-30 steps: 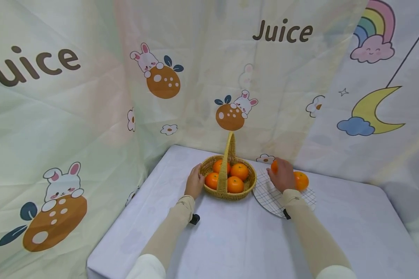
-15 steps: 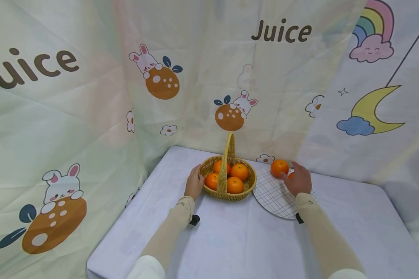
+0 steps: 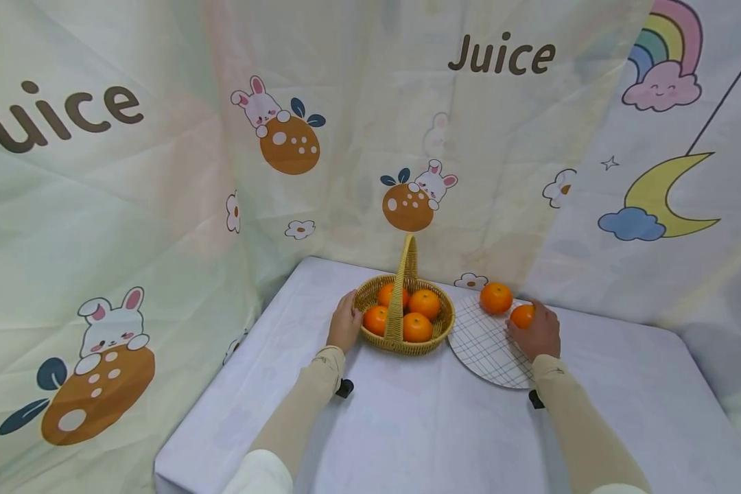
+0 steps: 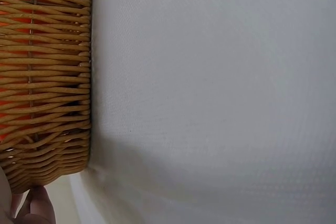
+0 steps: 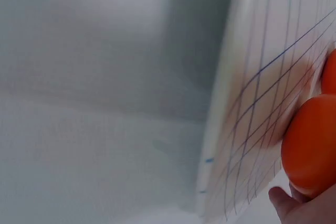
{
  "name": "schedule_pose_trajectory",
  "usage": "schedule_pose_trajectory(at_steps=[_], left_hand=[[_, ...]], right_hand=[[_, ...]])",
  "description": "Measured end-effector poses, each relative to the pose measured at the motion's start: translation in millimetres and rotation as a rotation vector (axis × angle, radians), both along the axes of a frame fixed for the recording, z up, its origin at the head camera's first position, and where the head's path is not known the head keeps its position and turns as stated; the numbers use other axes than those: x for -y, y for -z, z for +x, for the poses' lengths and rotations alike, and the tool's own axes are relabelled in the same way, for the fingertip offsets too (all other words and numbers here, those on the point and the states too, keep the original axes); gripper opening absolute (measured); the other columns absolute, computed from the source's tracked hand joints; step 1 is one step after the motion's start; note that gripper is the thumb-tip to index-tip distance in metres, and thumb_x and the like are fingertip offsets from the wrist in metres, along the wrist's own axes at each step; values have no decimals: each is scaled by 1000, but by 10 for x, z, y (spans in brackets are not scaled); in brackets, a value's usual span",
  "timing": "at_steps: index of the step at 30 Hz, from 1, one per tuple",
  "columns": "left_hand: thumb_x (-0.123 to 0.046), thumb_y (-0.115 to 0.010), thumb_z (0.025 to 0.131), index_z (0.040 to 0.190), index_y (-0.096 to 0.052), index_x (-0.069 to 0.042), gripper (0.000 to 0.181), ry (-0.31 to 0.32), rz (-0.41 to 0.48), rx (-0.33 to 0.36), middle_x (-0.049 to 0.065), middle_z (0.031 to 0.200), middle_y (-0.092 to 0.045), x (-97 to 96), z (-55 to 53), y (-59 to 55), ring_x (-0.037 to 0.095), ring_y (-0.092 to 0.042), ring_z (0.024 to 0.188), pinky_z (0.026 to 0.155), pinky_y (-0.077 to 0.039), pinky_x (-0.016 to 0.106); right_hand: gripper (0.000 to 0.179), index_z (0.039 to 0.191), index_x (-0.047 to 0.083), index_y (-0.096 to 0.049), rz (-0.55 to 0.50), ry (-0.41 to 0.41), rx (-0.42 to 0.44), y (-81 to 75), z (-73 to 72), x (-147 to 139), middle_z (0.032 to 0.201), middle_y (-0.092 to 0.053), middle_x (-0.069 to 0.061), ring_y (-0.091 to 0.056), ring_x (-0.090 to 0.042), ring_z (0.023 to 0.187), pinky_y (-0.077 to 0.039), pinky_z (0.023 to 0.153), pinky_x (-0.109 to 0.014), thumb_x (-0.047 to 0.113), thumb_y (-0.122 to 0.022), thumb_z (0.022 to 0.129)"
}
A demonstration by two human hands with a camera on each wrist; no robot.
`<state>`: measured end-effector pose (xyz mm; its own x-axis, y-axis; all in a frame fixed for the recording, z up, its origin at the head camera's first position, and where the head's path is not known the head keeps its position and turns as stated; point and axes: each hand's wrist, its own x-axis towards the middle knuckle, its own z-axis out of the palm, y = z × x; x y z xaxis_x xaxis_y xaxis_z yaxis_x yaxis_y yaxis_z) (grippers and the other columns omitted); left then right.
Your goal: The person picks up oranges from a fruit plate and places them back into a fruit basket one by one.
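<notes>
A yellow wicker basket [image 3: 410, 346] with a tall handle stands on the table, several oranges inside it. My left hand [image 3: 344, 321] grips the basket at its left side; in the left wrist view, fingertips [image 4: 41, 203] show at the wicker wall [image 4: 47, 82]. To the right lies a round white plate [image 3: 484, 353] with a grid of thin lines. Two oranges are on it: one at the back [image 3: 496, 298], and a nearer one [image 3: 521, 316] that my right hand [image 3: 538, 335] holds from its right side. The right wrist view shows fingers [image 5: 283, 203] against this orange [image 5: 312, 145].
A white cloth [image 3: 395, 425] covers the table. Printed fabric walls [image 3: 346, 137] rise close behind and to the left. The plate stands just right of the basket, near the table's back edge.
My right hand has moved right and slightly nearer, off the back orange, which stays on the plate, to the nearer orange. The left hand and basket have stayed in place.
</notes>
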<state>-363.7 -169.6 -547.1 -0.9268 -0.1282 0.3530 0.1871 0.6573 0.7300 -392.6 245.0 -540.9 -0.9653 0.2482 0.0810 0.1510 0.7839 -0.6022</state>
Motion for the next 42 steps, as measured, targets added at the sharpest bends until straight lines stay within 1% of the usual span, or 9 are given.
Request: schedule_pose_trajectory(at_steps=[5, 8, 13, 15, 22, 28, 35, 38, 42], left_hand=[[-9, -45, 86, 133, -34, -9, 48, -8, 4, -4, 5, 133, -37, 2, 1, -1, 18, -34, 122, 100, -29, 35], [-7, -46, 86, 132, -35, -8, 48, -10, -9, -31, 7, 132, -38, 3, 11, -5, 19, -35, 121, 99, -30, 35], [-3, -48, 84, 130, -38, -3, 47, -5, -41, -92, 10, 130, -41, -1, 31, -11, 22, -38, 119, 98, -33, 35], [-2, -48, 84, 130, -38, -3, 47, -8, -45, -92, 10, 130, -41, -6, 33, -14, 21, -38, 119, 98, -32, 35], [-3, -48, 84, 130, -38, -5, 47, -15, -41, -83, 9, 130, -41, -13, 25, -15, 20, -38, 119, 99, -32, 34], [-4, -47, 84, 131, -37, -9, 48, -17, -43, -66, 8, 130, -40, -17, 39, -32, 19, -37, 119, 99, -32, 33], [-6, -47, 85, 132, -35, -8, 48, -7, -58, -59, 9, 131, -39, -8, 41, -30, 19, -37, 120, 99, -32, 33], [-7, -46, 86, 133, -34, -10, 49, -10, -51, -42, 8, 132, -38, -5, 43, -31, 19, -36, 121, 99, -31, 33], [-7, -46, 86, 134, -34, -11, 49, -11, -43, -32, 8, 133, -38, -18, 39, -27, 19, -35, 121, 99, -31, 33]], right_hand=[[90, 139, 6, -8, -23, 1, -8, 58, 1, -17, 131, -21, -28, -29, -43, 111, -26, 94, -57, 38, -63, 75], [95, 139, 6, -4, -48, 9, -8, 112, -1, -30, 131, -21, -27, -29, -42, 111, -25, 95, -57, 41, -63, 75], [92, 137, 3, -12, -71, 14, -41, 191, -4, -74, 127, -27, -24, -31, -39, 110, -28, 95, -55, 43, -64, 73], [91, 136, 2, -15, -75, 4, -62, 203, 0, -89, 125, -29, -23, -32, -38, 110, -29, 94, -54, 43, -65, 72], [91, 137, 2, -13, -99, -15, -93, 205, 1, -101, 126, -29, -23, -30, -39, 111, -26, 96, -55, 42, -65, 73], [93, 138, 5, -11, -120, 4, -72, 199, -1, -106, 129, -27, -22, -31, -38, 111, -26, 97, -54, 40, -66, 72], [97, 139, 7, -6, -137, 7, -71, 233, -18, -158, 133, -23, -22, -31, -40, 113, -25, 96, -55, 44, -64, 72], [97, 139, 8, -7, -160, 2, -95, 191, -5, -155, 133, -24, -20, -31, -38, 113, -25, 97, -54, 44, -65, 71], [96, 139, 8, -7, -179, -2, -120, 78, 41, -150, 133, -24, -20, -30, -38, 113, -24, 98, -54, 45, -65, 71]])
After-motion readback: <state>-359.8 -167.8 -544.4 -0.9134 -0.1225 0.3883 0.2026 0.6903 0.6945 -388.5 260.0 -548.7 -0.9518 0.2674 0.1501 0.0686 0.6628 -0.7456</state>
